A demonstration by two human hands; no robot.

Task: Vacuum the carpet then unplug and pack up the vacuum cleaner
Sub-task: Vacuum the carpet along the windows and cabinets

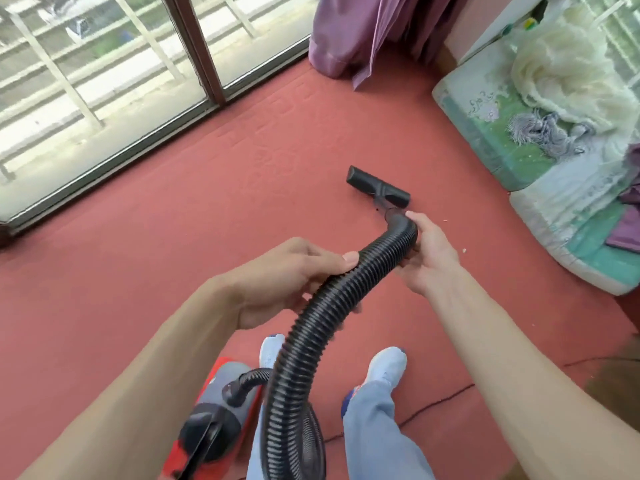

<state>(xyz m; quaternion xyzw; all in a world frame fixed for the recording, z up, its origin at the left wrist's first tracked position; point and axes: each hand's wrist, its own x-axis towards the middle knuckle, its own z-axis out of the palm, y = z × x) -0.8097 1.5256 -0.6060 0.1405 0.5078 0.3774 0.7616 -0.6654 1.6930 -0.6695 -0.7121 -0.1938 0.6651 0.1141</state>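
Gripping the hose (311, 327) with left hand (294, 271) mid-length, right hand (426, 258) curled round its end, nozzle (378, 187) down on the carpet (173, 271). Seemingly mid-vacuuming: crumbs (464, 251) nearby, unplugging and packing the vacuum cleaner (214, 410) yet to come.

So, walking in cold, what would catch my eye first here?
The ribbed black hose in the middle, gripped by the left hand and the right hand, ending in a black nozzle on the red carpet. Low on the left sits the red and grey vacuum cleaner.
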